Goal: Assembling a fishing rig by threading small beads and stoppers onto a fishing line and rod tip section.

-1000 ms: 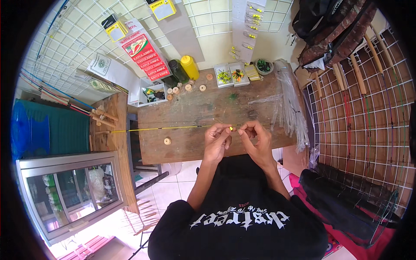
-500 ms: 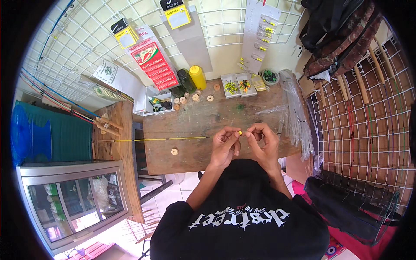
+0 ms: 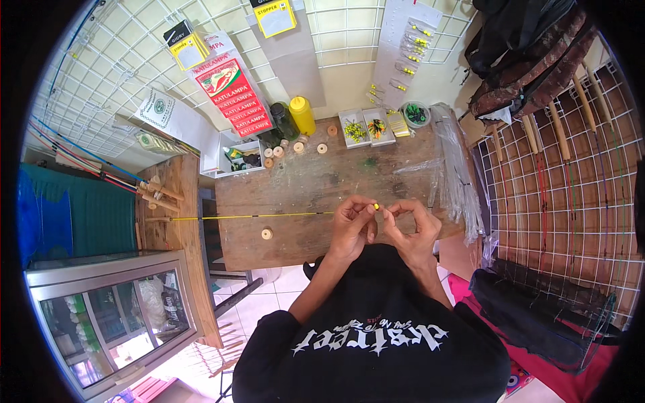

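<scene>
A small yellow bead (image 3: 376,207) sits at the pinched thumb and forefinger of my left hand (image 3: 351,228), above the front part of the wooden table. Just to its right, my right hand (image 3: 416,227) has thumb and forefinger pressed together close to the bead; whatever lies between those fingertips is too small to make out. A thin yellow rod (image 3: 275,215) with dark bands stretches from the left bench across the table to my left hand, where its end is hidden. One round wooden disc with a hole (image 3: 267,234) lies left of my hands.
White boxes of small yellow-green (image 3: 354,127) and orange pieces (image 3: 379,126) stand at the back, beside a tub (image 3: 416,114). Clear plastic sleeves (image 3: 457,174) cover the right edge. Wooden discs (image 3: 299,147), a yellow bottle (image 3: 302,115) and a white bin (image 3: 232,160) stand back left.
The view has shifted slightly. My right hand has tilted and its fingers curl more, with the fingertips still beside the yellow bead. My left hand keeps its pinch.
</scene>
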Demonstrator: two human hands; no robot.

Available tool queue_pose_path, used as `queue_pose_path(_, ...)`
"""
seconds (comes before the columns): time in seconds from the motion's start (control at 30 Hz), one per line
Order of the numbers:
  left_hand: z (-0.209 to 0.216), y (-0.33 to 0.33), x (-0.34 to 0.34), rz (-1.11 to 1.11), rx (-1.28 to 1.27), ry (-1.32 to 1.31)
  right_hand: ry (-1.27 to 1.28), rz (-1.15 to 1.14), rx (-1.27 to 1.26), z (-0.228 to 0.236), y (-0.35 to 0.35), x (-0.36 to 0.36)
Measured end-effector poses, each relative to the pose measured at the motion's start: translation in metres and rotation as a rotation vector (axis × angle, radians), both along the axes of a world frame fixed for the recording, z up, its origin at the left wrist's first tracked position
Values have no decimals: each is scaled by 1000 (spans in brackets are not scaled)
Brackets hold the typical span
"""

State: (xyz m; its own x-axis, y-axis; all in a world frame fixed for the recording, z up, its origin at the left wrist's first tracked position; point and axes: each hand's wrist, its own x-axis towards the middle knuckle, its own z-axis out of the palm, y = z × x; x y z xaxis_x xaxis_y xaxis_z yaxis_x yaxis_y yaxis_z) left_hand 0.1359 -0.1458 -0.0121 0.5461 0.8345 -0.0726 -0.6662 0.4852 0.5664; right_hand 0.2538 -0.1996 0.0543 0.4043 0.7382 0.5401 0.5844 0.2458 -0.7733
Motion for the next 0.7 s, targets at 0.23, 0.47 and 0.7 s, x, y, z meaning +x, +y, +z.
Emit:
queue_pose_path(0.23, 2, -1, 1, -26, -29, 15, -31, -39, -75, 4, -2, 1)
queue_pose_path(0.47, 1, -1, 7, -51, -4, -13, -27, -44, -4, -2, -2, 4)
queue_pose_path(0.7, 4, -1, 6, 0, -37, 24, 25, -35, -34, -2, -4, 2)
